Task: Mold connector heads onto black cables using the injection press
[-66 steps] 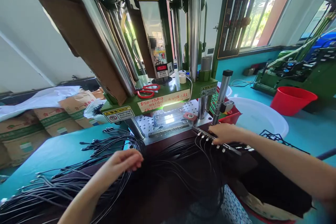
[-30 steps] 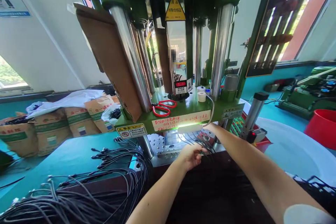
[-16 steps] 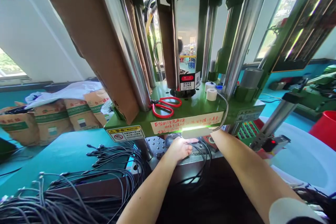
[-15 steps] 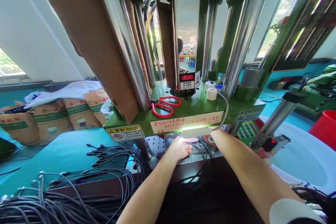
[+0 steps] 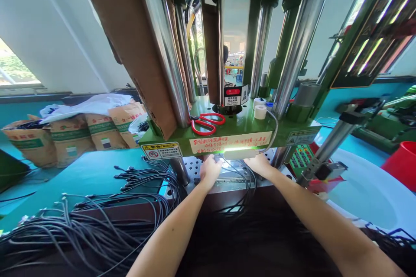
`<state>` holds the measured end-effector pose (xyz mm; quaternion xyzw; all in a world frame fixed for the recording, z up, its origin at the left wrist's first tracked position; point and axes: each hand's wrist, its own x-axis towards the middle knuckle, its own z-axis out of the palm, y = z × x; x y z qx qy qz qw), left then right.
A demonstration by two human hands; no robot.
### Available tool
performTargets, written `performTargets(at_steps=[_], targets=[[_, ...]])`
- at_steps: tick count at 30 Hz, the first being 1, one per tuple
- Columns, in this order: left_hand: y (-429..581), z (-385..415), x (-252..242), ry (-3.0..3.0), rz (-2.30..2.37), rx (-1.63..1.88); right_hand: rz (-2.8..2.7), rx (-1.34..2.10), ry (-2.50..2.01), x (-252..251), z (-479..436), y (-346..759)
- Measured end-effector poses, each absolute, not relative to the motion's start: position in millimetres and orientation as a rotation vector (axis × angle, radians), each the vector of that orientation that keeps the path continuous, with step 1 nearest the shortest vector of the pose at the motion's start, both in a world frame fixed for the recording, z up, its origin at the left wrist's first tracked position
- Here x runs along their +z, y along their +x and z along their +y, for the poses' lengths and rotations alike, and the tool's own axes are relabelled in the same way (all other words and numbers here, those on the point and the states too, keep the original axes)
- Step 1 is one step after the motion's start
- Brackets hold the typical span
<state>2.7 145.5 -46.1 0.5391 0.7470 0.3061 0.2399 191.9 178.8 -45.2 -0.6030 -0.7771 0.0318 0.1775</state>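
My left hand (image 5: 210,171) is under the press's green plate (image 5: 234,127), at the left end of a metal mould (image 5: 232,174). Its fingers are curled, and what they grip, if anything, is hidden. On the other side of the mould is my right hand (image 5: 261,167), palm down, its fingertips out of sight behind the lit lamp bar (image 5: 240,153). Black cables (image 5: 249,177) run out of the mould between both hands and hang over the front edge.
Red-handled scissors (image 5: 208,124) and white tape rolls (image 5: 260,111) lie on the green plate. Bundles of black cables (image 5: 74,229) cover the left bench. Steel columns (image 5: 175,73) flank the press. A round white tub (image 5: 367,190) stands at right.
My left hand has shifted slightly left and up, its fingers now curled rather than stretched across the mould. My right hand has come into view from behind the lamp.
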Motion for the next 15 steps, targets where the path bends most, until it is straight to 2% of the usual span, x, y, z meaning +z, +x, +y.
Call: performTargets(at_steps=[7,15], targets=[[-1.2,133.6,-41.9,1.893,2.174,0.592,-2.161,0.071,-1.787,-48.7,183.4,182.5],[3.2,143.2,-44.3,2.002,2.266,0.442,-2.151,0.036,-1.605,-52.2,192.7,182.4]])
